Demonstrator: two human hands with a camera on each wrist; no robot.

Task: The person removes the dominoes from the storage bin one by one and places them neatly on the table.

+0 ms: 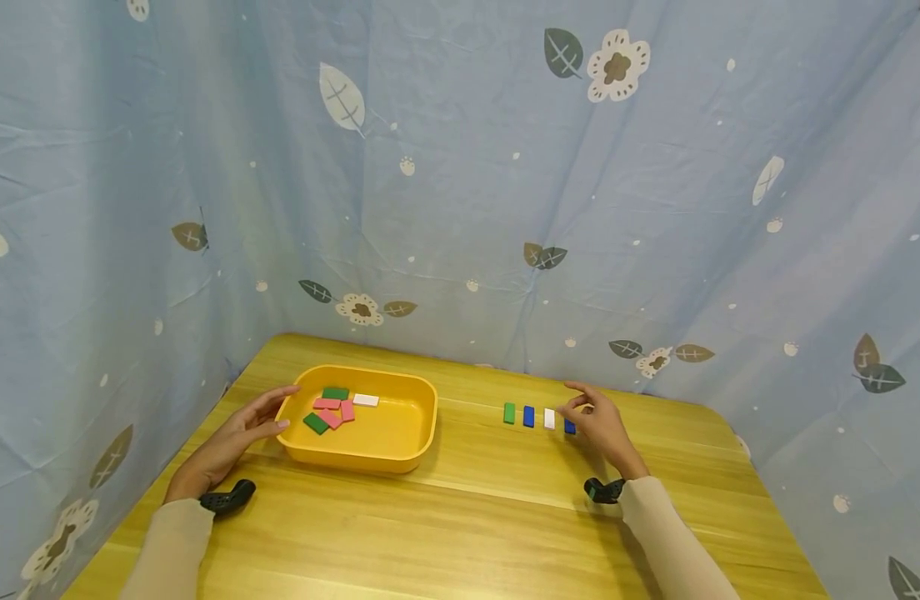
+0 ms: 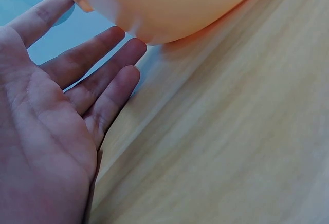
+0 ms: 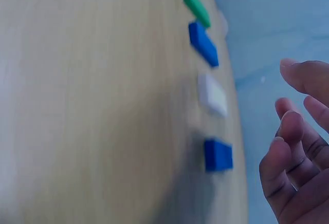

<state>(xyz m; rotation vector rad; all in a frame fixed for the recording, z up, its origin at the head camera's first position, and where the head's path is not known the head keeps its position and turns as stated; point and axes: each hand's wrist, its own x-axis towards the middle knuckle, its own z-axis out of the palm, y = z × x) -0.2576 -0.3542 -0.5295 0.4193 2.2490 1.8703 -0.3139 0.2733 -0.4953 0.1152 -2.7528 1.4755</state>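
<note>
A yellow rectangular bin (image 1: 355,457) stands on the left of the table. My left hand (image 1: 238,435) is at its left end, thumb and fingertips right at the rim, fingers extended. In the left wrist view the fingers (image 2: 110,98) are spread beside the bin's wall (image 2: 169,13). On the right, a row of small flat blocks runs green (image 1: 509,413), blue (image 1: 529,416), white (image 1: 549,419) and blue (image 1: 569,427). Above the right end of that row hovers my right hand (image 1: 604,429), partly covering the last blue block. Its fingers are loosely bent, with nothing between them in the right wrist view.
Inside the bin lie several pink blocks (image 1: 330,418), green blocks (image 1: 316,423) and a white block (image 1: 366,400). A patterned blue curtain (image 1: 460,208) hangs behind and beside the wooden table (image 1: 430,533). Both wrists carry dark bands.
</note>
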